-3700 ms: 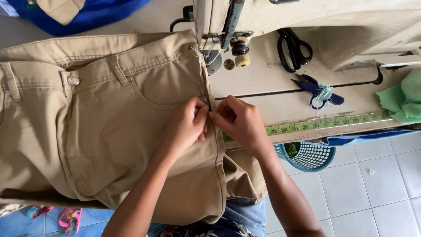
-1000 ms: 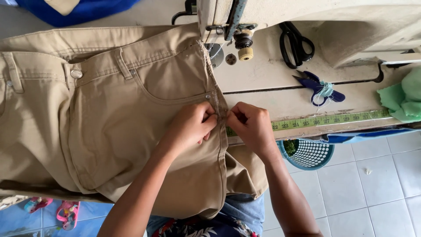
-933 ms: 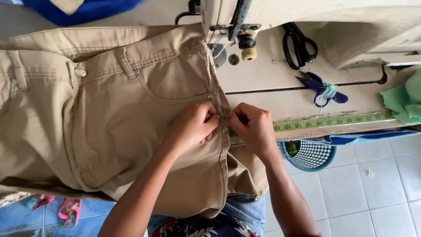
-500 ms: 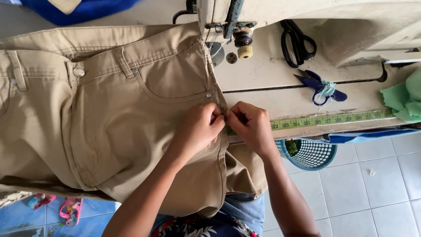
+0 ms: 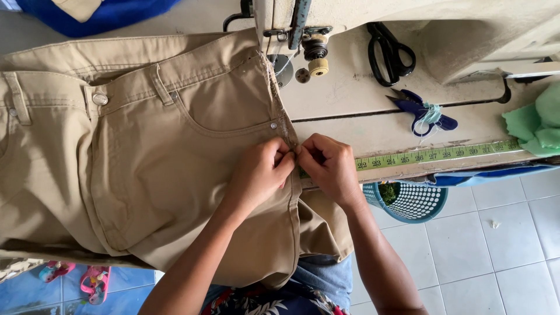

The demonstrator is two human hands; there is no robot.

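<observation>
Khaki trousers (image 5: 146,157) lie spread over the sewing table, waistband to the left, side seam running down the middle. My left hand (image 5: 259,172) and my right hand (image 5: 326,166) meet at that side seam just below the pocket rivet, both pinching the seam edge with fingertips touching. The trouser leg hangs off the table's front edge onto my lap. The sewing machine head (image 5: 297,35) stands just beyond the top of the seam.
Black scissors (image 5: 389,52) and small blue thread snips (image 5: 423,111) lie on the table at the right. A yellow-green measuring tape (image 5: 437,154) runs along the table edge. Green cloth (image 5: 539,125) at far right. A blue basket (image 5: 408,201) sits on the tiled floor.
Both hands stay pinched on the side seam; they have crept slightly along it, and my left fingers have closed tighter against the right ones.
</observation>
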